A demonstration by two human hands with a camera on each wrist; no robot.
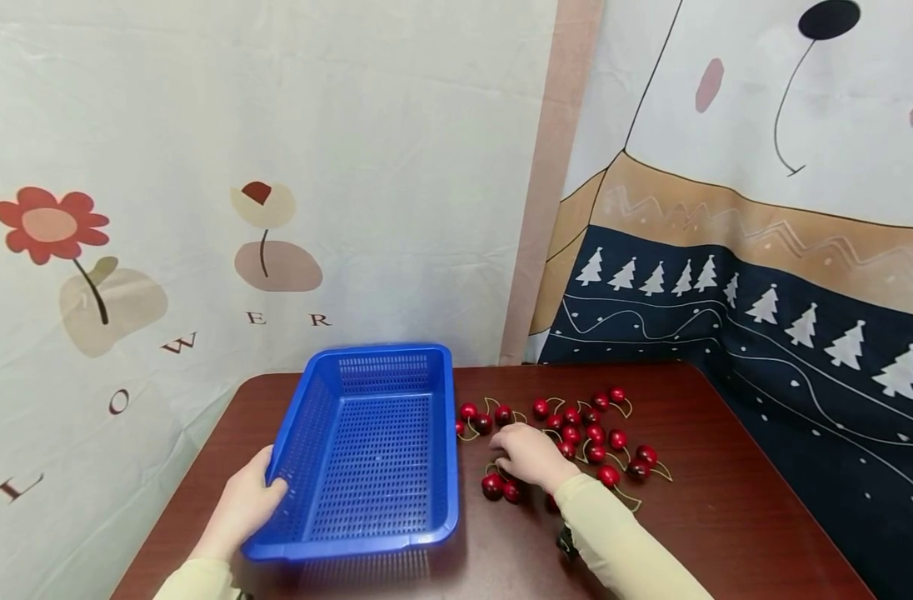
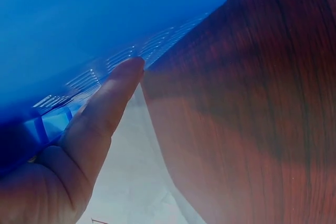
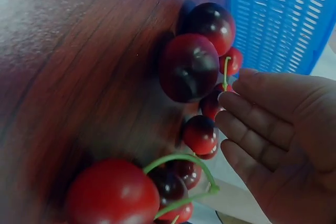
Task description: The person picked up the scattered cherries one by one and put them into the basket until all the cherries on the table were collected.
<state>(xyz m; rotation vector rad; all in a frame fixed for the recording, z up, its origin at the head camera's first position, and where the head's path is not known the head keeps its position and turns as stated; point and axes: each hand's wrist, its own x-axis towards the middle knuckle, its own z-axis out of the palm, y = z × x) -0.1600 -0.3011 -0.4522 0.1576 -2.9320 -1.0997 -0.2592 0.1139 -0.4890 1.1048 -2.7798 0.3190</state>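
Blue basket (image 1: 366,442) gripped by left hand (image 1: 242,504), right hand (image 1: 531,457) open over cherries (image 1: 584,429)

Soft, even light fills the sharp head view, where the perforated blue plastic basket (image 1: 374,446) casts a faint shadow on the glossy dark red-brown wooden table (image 1: 726,500), while both wrist views are blurred close up.

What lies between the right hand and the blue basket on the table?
In the head view, only bare brown table separates the right hand from the blue basket. The cherries lie under and beyond the hand.
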